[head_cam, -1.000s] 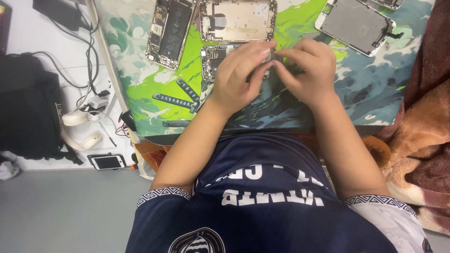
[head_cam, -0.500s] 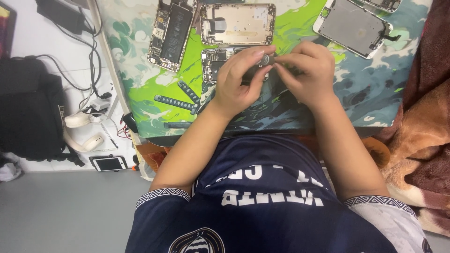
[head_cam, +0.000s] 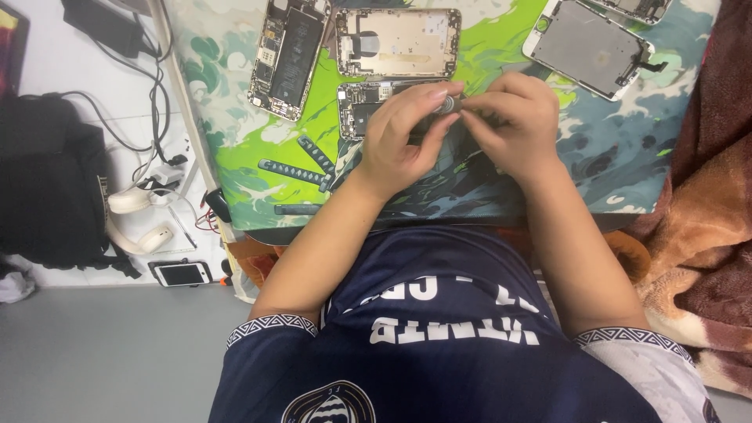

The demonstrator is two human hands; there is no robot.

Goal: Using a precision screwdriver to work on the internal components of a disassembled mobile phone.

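Green and blue printed mat (head_cam: 235,149) covers the work table, and both hands meet above its middle. The left hand (head_cam: 403,137) has thumb and forefinger pinched together on a small round grey part (head_cam: 450,104), held just over an opened phone body (head_cam: 362,106). The right hand (head_cam: 513,121) curls its fingers close against the same part from the other side; whether it grips the part or only steadies it I cannot tell. 3 other phone pieces lie on the mat: an open phone with its battery showing (head_cam: 286,55), an emptied rear housing (head_cam: 397,41) beside it, and a detached screen (head_cam: 587,47) farther right. White headphones (head_cam: 137,215) and a small phone (head_cam: 180,273) lie off the mat.
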